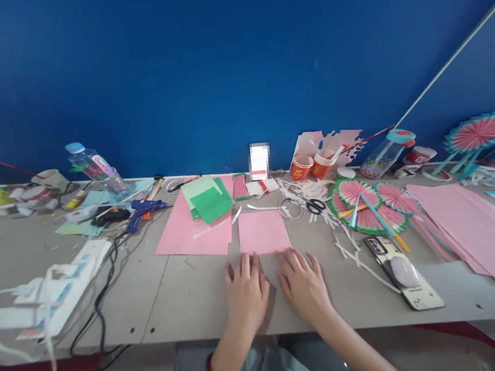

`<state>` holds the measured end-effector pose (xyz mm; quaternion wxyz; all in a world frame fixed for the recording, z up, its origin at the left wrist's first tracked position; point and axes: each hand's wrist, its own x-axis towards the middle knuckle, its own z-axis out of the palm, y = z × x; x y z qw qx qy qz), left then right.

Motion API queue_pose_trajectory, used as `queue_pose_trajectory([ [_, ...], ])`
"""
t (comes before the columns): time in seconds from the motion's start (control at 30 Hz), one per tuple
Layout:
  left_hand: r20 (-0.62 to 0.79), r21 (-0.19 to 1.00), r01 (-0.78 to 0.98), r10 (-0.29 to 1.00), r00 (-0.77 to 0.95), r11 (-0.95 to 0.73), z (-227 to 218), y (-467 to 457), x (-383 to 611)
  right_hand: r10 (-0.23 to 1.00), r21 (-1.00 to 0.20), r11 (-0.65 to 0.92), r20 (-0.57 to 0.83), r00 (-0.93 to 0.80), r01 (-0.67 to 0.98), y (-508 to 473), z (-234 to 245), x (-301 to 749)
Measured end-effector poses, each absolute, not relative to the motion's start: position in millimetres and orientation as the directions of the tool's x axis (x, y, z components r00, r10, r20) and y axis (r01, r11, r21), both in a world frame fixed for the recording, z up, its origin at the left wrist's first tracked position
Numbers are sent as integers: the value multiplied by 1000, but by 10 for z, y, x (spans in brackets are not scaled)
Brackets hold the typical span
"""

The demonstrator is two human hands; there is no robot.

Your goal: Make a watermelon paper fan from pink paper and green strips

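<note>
A pink paper square lies flat on the grey table in front of me. My left hand rests palm down with fingers stretched out, its fingertips at the near left edge of the square. Likewise flat and spread, my right hand has its fingertips at the near right edge. Neither hand holds anything. To the left, larger pink sheets carry several green paper pieces. Scissors lie beyond the square to the right, among white paper strips.
Left are a blue glue gun, a white power strip with cables and a tilted plastic bottle. Right are pleated paper fans, a phone, red paper cups and pink sheets. A blue wall stands behind.
</note>
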<state>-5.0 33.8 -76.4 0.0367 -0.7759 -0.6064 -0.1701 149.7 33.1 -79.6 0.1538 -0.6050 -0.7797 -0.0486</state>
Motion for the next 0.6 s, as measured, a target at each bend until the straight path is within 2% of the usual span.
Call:
queue_pose_trajectory([
  [0.17, 243, 127, 936, 925, 293, -329, -698, 486, -202, 922, -108, 283, 303, -240, 953, 351, -823, 1544],
  [0.27, 184, 97, 893, 890, 417, -438, -613, 695, -310, 916, -112, 324, 285, -282, 939, 412, -815, 1610],
  [0.47, 159, -25, 700, 688, 708, -714, -543, 1057, -449, 909, -120, 403, 169, -381, 907, 611, -681, 1770],
  [0.6, 186, -118, 641, 617, 765, -759, -657, 1088, -494, 882, -95, 465, 132, -452, 880, 715, -607, 1834],
])
